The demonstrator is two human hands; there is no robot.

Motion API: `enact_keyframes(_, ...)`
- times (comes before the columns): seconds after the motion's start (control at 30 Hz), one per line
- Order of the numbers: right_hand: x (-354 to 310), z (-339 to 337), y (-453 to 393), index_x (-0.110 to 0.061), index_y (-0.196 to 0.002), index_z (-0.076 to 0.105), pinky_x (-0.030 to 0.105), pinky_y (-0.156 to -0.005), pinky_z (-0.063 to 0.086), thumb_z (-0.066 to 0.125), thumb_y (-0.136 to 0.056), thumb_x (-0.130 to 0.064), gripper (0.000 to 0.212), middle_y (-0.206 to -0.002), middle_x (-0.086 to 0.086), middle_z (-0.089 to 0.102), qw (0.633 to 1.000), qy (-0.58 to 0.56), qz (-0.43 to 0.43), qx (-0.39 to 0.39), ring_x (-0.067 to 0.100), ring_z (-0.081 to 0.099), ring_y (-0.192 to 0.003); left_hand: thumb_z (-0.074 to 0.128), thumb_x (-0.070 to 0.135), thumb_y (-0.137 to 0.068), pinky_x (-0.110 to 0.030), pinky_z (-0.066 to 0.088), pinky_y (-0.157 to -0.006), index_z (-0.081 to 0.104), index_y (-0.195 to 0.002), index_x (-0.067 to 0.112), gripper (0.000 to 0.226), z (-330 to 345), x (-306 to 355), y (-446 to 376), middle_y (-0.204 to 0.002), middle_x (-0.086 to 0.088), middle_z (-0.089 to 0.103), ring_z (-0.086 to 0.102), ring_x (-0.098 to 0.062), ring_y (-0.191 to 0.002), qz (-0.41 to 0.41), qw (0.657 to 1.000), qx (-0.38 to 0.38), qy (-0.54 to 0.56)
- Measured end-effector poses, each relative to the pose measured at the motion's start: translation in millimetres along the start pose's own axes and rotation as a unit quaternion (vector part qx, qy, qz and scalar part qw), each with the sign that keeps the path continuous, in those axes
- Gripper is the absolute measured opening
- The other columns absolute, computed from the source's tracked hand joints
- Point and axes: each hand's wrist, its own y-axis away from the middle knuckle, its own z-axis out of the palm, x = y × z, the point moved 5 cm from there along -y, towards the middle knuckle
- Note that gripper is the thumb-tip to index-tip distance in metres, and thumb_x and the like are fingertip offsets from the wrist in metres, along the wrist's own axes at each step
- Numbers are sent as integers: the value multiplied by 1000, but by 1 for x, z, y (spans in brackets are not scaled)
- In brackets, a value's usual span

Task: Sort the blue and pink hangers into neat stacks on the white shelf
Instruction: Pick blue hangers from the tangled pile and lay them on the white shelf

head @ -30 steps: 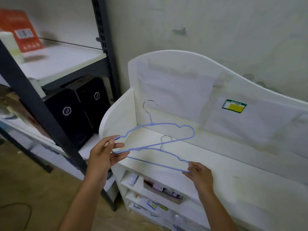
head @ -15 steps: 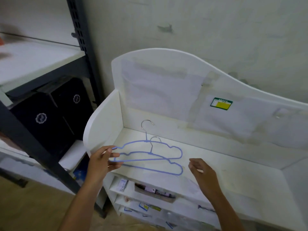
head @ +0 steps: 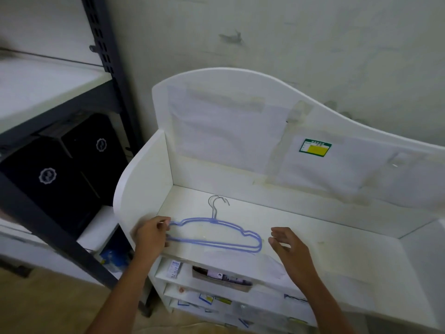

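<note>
Two blue hangers (head: 218, 242) with metal hooks lie flat, one on the other, at the left end of the white shelf (head: 325, 239). Their hooks point toward the shelf's back panel. My left hand (head: 151, 236) grips the left ends of both hangers with curled fingers. My right hand (head: 286, 244) hovers just right of the hangers' right end, fingers loosely spread, touching nothing. No pink hanger is in view.
The shelf has a tall curved back panel with a green and yellow label (head: 315, 147) and a side wall at left. Lower compartments (head: 221, 280) hold small items. A dark metal rack (head: 106, 75) with black boxes (head: 57, 174) stands at left.
The upper hanger came down onto the lower one and both now lie aligned on the shelf. My right hand let go of the hanger and drew back to the right.
</note>
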Motion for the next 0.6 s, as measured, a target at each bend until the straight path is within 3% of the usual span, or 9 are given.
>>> enact_keyframes(0.1,1,1,3,-39,-102,60,14,-82,47,68,-91,-23,22,-107,-20,66,1000,-4,0,-10,-11,61,-96,54,9,-97,-31,48,-86,66,-121,4,27,-4,5,10,-108,-12,67,63,-27,-96,100,982,13,-161)
enact_keyframes(0.27,9,2,10,-38,-110,61,23,-90,50,70,-90,-28,24,-110,-19,68,1000,-18,9,-18,-2,64,-100,55,13,-96,-35,53,-85,60,-124,19,30,-5,-7,24,-112,-1,60,56,-13,-95,192,959,-11,-208)
enact_keyframes(0.37,13,-1,17,-40,-113,60,24,-93,50,69,-90,-29,27,-113,-21,66,1000,-17,12,-15,1,63,-103,58,12,-94,-35,51,-91,57,-124,24,33,-5,-9,35,-118,3,55,53,-12,-102,223,954,-9,-198)
enact_keyframes(0.47,15,-12,26,-37,-113,60,23,-94,50,69,-91,-25,27,-112,-21,66,1000,-26,10,6,-2,63,-103,59,5,-92,-24,41,-99,58,-123,24,36,5,5,57,-123,7,53,49,-7,-111,275,947,-7,-168)
enact_keyframes(0.6,16,-32,40,-30,-115,62,22,-95,48,68,-92,-21,26,-112,-16,67,998,-38,0,45,1,63,-105,60,7,-92,-13,42,-97,61,-118,24,31,40,20,92,-120,11,61,56,-3,-113,269,957,-97,-49)
